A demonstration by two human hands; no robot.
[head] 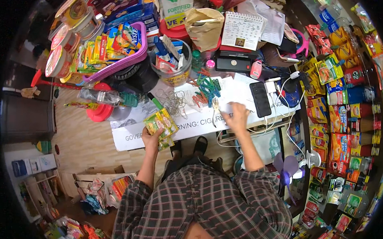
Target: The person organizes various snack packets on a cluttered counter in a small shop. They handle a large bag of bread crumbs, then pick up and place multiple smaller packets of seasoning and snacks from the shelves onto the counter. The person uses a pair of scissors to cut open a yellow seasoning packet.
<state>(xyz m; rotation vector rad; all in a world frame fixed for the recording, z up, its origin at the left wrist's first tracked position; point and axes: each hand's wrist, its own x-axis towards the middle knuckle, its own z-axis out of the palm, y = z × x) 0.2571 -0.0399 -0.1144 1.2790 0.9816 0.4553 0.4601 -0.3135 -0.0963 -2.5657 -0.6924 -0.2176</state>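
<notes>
My left hand (151, 138) grips a strip of yellow-green seasoning sachets (161, 123) at the counter's front edge. My right hand (237, 116) is over the paper-covered counter, fingers bent; blur hides whether it holds anything. Just left of it lies a pair of pliers (215, 111). Behind the pliers are piled green clothespins (211, 85) and reddish-brown clothespins (199, 99). A tangle of thin wire-like loops (174, 103) lies between the clothespins and a green marker (155, 101). The marker is close behind the sachets.
A black phone (260, 99) and white cables (277, 97) lie to the right. Behind stand a clear plastic tub (171, 73), a purple basket (117, 64) of sachets and a desk calendar (240, 30). Hanging packets (339, 150) line the right side, near a purple fan (286, 170).
</notes>
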